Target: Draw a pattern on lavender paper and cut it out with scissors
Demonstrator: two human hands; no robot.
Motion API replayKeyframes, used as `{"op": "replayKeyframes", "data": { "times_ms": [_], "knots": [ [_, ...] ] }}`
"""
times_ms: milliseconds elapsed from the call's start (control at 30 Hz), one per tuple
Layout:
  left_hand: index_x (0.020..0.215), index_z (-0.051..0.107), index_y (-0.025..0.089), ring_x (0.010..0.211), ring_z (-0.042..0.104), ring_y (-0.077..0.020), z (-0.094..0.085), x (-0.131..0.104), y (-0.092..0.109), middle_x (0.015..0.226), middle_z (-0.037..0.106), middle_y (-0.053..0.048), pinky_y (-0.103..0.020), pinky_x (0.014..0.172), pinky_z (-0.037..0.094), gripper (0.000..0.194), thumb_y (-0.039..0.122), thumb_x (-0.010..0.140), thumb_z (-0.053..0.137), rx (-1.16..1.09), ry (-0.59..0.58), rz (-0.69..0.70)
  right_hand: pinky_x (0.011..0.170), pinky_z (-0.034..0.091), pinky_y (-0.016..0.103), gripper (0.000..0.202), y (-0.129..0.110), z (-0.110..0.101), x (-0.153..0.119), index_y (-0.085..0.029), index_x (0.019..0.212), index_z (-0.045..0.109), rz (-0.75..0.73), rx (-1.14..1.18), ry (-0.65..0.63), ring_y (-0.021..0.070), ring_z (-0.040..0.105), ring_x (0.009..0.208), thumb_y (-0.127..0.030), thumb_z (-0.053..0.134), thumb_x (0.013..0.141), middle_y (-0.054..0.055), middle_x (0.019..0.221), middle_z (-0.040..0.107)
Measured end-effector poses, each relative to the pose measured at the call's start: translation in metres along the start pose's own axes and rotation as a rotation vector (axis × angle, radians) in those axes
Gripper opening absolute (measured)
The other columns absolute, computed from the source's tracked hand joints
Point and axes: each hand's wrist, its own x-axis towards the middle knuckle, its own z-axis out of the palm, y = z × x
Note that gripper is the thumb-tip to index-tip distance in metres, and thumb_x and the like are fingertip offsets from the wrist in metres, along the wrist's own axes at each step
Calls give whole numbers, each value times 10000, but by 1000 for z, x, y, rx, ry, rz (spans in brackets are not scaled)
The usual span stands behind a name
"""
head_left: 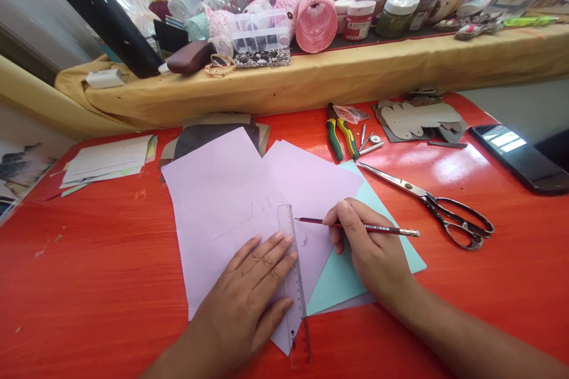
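Observation:
My left hand (pixel 255 290) lies flat, fingers stretched out, over a clear plastic ruler (pixel 299 290) and a lilac sheet of paper (pixel 217 189). Thin pencil lines show on that sheet. Between the fingers of my right hand (pixel 362 237) is a dark pencil (pixel 384 229) with red stripes, its tip pointing left close to the ruler's upper edge. Beneath the right hand are a second lilac sheet (pixel 311 172) and a mint-green sheet (pixel 340 284). Large metal scissors (pixel 413 189) with black handles lie to the right of the papers.
Pliers (pixel 342 133) with green and yellow handles lie behind the sheets. Cut card shapes (pixel 420 118) and a black phone (pixel 520 157) are at the right. Several paper slips (pixel 106 163) lie left. A cloth-covered ledge (pixel 267 86) holds jars and a clear divided box (pixel 258 31).

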Motion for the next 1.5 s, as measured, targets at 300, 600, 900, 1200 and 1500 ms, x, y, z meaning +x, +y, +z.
{"op": "replayKeyframes", "data": {
  "times_ms": [300,600,900,1200,1500],
  "knots": [
    [1652,501,162,1668,411,-183,0,-1,0,1745,529,-48,-441,1381,347,510,254,1150,495,2,-21,-3,555,458,297,467,-1,0,-1,-237,807,689,10,-25,-8,159,557,565,-484,533,1171,-30,651,583],
    [1647,510,157,1669,408,-176,0,-1,-1,1741,536,-51,-429,1396,308,504,255,1153,493,1,-13,0,546,454,296,466,-3,0,0,-237,799,688,12,-23,-8,161,557,560,-493,547,1161,-28,644,589],
    [1656,501,150,1663,425,-201,0,-2,-1,1740,538,-76,-443,1389,338,524,248,1141,511,-22,-28,-4,546,449,313,484,-4,0,-1,-242,795,681,22,-34,-14,174,551,557,-538,553,1156,-21,642,585],
    [1660,498,154,1659,433,-209,0,-1,-1,1742,534,-78,-449,1384,349,532,238,1135,521,-27,-35,-8,562,454,313,488,-3,0,0,-240,800,678,19,-59,-25,172,555,570,-527,537,1168,-20,649,587],
    [1770,329,184,1633,481,-247,1,-2,-1,1735,538,-99,-502,1353,409,654,242,1140,497,-45,-43,-15,552,459,318,510,-6,1,0,-241,793,681,11,-72,-22,178,562,557,-582,554,1150,-18,639,588]
  ]
}}
